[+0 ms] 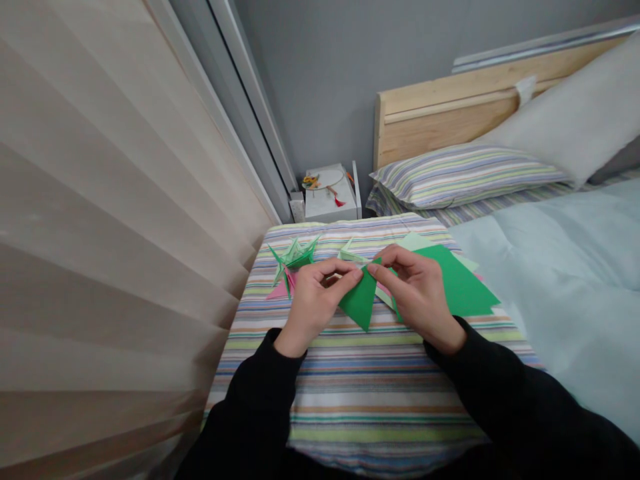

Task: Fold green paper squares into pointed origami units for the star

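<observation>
A folded piece of green paper (pixel 361 303) hangs point-down between my hands, above the striped cloth. My left hand (pixel 323 290) pinches its upper left edge between thumb and forefinger. On the other side, my right hand (pixel 413 283) grips its upper corner the same way. Flat sheets of green paper (pixel 457 283) lie right of my right hand, over paler green ones. Left of my left hand are folded green paper pieces (pixel 295 253) with pointed tips, and a pink paper piece (pixel 277 291). Behind my fingers a pale green folded piece (pixel 351 253) is partly hidden.
The striped cloth (pixel 385 393) covers the table. A pleated curtain (pixel 110 220) runs along the left. Beyond the far edge stands a small white cabinet (pixel 325 212) with tasselled ornaments. The bed's pale blue quilt (pixel 575 267) borders the right, with a striped pillow (pixel 470 175) behind.
</observation>
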Demonstrator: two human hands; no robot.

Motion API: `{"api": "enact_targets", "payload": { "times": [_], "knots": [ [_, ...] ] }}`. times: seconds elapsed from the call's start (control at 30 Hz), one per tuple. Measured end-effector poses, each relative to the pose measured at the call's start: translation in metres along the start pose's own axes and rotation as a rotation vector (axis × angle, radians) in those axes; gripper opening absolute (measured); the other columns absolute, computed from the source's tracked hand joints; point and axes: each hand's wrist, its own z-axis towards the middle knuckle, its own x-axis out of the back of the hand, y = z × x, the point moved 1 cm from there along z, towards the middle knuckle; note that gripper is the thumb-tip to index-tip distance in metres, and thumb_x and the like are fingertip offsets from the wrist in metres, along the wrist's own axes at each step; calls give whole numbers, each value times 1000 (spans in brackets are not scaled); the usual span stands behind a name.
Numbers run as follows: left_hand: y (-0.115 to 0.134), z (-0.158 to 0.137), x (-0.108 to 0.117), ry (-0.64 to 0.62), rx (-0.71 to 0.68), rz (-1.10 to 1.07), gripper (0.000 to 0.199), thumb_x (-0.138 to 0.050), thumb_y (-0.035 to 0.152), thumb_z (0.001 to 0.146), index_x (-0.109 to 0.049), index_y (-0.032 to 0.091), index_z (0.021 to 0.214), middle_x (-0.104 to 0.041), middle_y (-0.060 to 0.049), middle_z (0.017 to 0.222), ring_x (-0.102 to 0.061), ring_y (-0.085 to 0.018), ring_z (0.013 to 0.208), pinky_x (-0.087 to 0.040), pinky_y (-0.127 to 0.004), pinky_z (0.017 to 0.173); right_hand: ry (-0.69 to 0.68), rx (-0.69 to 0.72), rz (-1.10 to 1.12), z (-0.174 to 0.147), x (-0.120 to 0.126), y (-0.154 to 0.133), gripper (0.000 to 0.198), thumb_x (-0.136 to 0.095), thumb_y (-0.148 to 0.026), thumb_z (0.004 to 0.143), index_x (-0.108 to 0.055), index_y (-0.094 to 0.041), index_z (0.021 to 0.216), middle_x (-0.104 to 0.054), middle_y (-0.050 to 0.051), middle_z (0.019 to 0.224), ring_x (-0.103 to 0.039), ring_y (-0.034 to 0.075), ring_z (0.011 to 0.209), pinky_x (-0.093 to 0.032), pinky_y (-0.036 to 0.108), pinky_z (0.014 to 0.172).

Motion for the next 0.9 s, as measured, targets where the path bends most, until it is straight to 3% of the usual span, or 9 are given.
{"api": "enact_targets", "payload": {
  "times": [0.37,0.47,0.63,0.9],
  "knots": [
    [-2,1,0,-14,-23,20,15,-77,32,81,-75,20,72,-73,-3,72,-65,-18,69,-52,-31,63,320,-104,100,13,12,0,24,-80,-35,78,-62,-23,70,-54,-3,64,-46,13,60,-40,29,57],
    [-2,2,1,4,-40,16,14,-76,31,81,-74,20,71,-72,-2,71,-64,-17,69,-53,-30,64,241,-174,153,12,8,1,25,-84,-38,75,-67,-21,71,-61,-3,65,-51,13,59,-44,29,58],
    [-2,3,3,35,-58,29,16,-74,30,83,-73,20,71,-67,0,67,-59,-15,64,-51,-30,63,-87,-293,138,5,-3,1,22,-90,-35,69,-80,-19,79,-79,4,79,-67,20,69,-56,36,69],
    [-8,4,3,72,-47,70,22,-73,34,85,-68,19,70,-59,2,63,-53,-14,62,-47,-28,61,-9,-255,85,5,2,9,21,-87,-39,76,-80,-19,79,-78,4,77,-67,20,69,-56,37,70]
  ]
}}
